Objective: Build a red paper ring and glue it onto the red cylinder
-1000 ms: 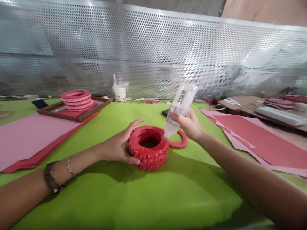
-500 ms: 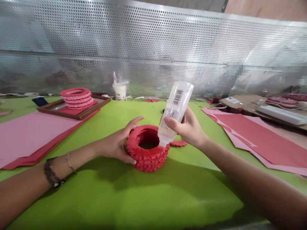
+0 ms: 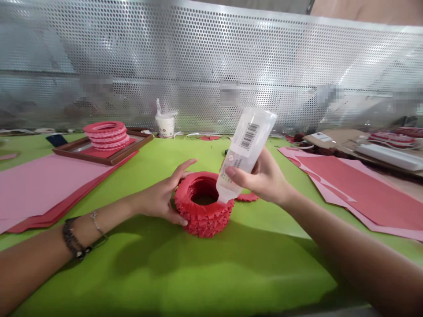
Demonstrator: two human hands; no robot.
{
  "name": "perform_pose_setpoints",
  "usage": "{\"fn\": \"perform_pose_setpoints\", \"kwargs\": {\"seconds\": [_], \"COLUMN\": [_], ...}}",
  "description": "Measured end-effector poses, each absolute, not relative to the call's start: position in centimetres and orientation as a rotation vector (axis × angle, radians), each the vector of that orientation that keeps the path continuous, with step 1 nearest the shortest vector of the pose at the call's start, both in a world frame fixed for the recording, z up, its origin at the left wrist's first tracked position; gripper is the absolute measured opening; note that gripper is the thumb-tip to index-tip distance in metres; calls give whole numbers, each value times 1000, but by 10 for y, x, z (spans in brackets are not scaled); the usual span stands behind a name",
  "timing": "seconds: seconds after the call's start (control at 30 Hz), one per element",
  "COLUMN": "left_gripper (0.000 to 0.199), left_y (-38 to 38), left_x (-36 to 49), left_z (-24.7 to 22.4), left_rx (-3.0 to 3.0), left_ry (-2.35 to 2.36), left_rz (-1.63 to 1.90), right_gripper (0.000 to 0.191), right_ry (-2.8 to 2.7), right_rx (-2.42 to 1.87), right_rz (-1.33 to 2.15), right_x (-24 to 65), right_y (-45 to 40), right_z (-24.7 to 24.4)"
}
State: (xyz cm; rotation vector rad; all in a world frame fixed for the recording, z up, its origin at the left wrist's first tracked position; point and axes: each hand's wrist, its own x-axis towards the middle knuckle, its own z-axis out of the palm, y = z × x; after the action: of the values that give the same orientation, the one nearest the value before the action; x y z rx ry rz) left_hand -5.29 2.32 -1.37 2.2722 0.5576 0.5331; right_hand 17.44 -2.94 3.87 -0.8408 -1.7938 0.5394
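Observation:
A stack of red paper rings [image 3: 208, 218] with jagged edges stands on the green tabletop in front of me. My left hand [image 3: 165, 196] wraps round its left side, thumb at the near edge and fingers behind. In my right hand [image 3: 264, 176] is a clear glue bottle [image 3: 246, 147] with a barcode label, tilted with its nozzle down. The tip meets the top ring at the right of the hole; whether glue comes out I cannot tell. Behind the bottle, a loose red jagged paper piece [image 3: 248, 197] lies on the table.
To the left, a brown wooden tray [image 3: 79, 157] bears a stack of pink and red rings [image 3: 106, 134], beside pink paper sheets [image 3: 49, 187]. A white cup [image 3: 165, 124] stands at the back. Cut red and pink sheets [image 3: 360, 191] lie right. A perforated metal screen [image 3: 198, 57] closes the far side.
The glue bottle and my right hand have shifted slightly right, and the bottle leans a little more. My left hand stays on the ring stack.

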Motion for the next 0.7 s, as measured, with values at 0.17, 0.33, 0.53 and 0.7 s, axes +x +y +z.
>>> {"fn": "perform_pose_setpoints", "kwargs": {"seconds": [0.17, 0.33, 0.53, 0.7], "left_gripper": [117, 119, 117, 108], "left_y": [22, 23, 22, 22], "left_x": [-53, -54, -52, -52], "left_z": [-11, -11, -10, -9], "left_rx": [2302, 2255, 2213, 2201], "left_ry": [585, 577, 537, 535], "left_rz": [515, 495, 500, 480], "right_gripper": [34, 37, 35, 33], "right_ry": [-1744, -1644, -1718, -1692], "right_rx": [-888, -828, -739, -787], "right_rz": [443, 371, 545, 572], "right_x": [192, 193, 176, 181], "right_y": [-7, -7, -30, -13], "right_z": [39, 37, 36, 32]}}
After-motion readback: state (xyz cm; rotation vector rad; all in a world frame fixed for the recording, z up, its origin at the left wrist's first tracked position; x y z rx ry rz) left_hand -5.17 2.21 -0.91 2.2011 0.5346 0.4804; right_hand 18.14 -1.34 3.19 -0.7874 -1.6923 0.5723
